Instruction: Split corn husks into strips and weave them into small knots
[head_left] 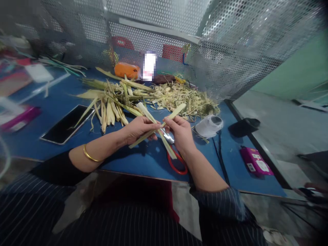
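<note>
Two long pale green leaf strips cross in an X above the blue table. The first strip (176, 110) runs from lower left to upper right. Lying across it, the second strip (167, 146) slants down to the right. My left hand (139, 129) pinches the strips just left of the crossing. Close beside it, my right hand (180, 132) pinches them on the right, thumb on top. Below my hands lie red-handled scissors (176, 164), their blades partly covered by my right hand. A bundle of pale, dry-looking leaves (110, 111) lies beyond my left hand.
A heap of shredded leaf scraps (184, 97) spreads along the back. A black phone (68, 124) lies at left, a white roll (210, 125), a black cylinder (243, 127) and a purple packet (256, 161) at right. Behind rises a perforated metal screen (153, 34).
</note>
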Tool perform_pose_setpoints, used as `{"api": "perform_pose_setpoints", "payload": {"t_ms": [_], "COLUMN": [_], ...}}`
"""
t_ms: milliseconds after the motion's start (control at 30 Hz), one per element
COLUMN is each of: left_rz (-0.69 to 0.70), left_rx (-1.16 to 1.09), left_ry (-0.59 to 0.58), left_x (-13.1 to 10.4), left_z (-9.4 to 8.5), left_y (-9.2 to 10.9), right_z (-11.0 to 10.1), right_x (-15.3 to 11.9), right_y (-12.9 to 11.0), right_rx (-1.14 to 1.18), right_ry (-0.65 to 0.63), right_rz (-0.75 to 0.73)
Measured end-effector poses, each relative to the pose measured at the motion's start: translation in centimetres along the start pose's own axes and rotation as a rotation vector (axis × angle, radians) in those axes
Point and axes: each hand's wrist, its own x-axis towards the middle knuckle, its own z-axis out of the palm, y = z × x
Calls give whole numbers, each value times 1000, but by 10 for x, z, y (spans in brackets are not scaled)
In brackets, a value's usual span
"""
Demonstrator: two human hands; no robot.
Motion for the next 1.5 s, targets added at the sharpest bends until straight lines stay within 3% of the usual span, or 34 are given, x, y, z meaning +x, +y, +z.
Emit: {"api": "perform_pose_setpoints", "payload": {"t_ms": [133, 267, 433, 600, 733, 833, 933, 1167, 1333, 1500], "left_rz": [33, 44, 34, 87, 96, 118, 144, 80, 113, 81], "left_rx": [84, 129, 107, 32, -27, -63, -75, -88, -143, -184], "left_ry": [37, 29, 65, 191, 273, 314, 322, 250, 389, 359], "left_x": [-1, -3, -3, 1, 4, 6, 7, 6, 10, 11], "left_z": [4, 5, 6, -2, -8, -8, -7, -10, -12, -12], "left_y": [-5, -5, -3, -1, 1, -1, -3, 1, 2, 4], "right_z": [1, 4, 1, -13, -10, -3, -1, -8, -8, -11], "right_x": [-1, 0, 5, 7, -2, -9, -12, -6, -8, -6], "right_y": [2, 7, 10, 3, -3, -5, -6, -5, -9, -13], "right_rx": [6, 73, -27, -526, -1053, -1261, -1269, -1283, -1359, -1365], "right_ry": [-33, 56, 91, -169, -246, -303, -347, -169, -202, -261], "right_rz": [36, 91, 19, -15, -252, -376, -382, -289, -250, -219]}}
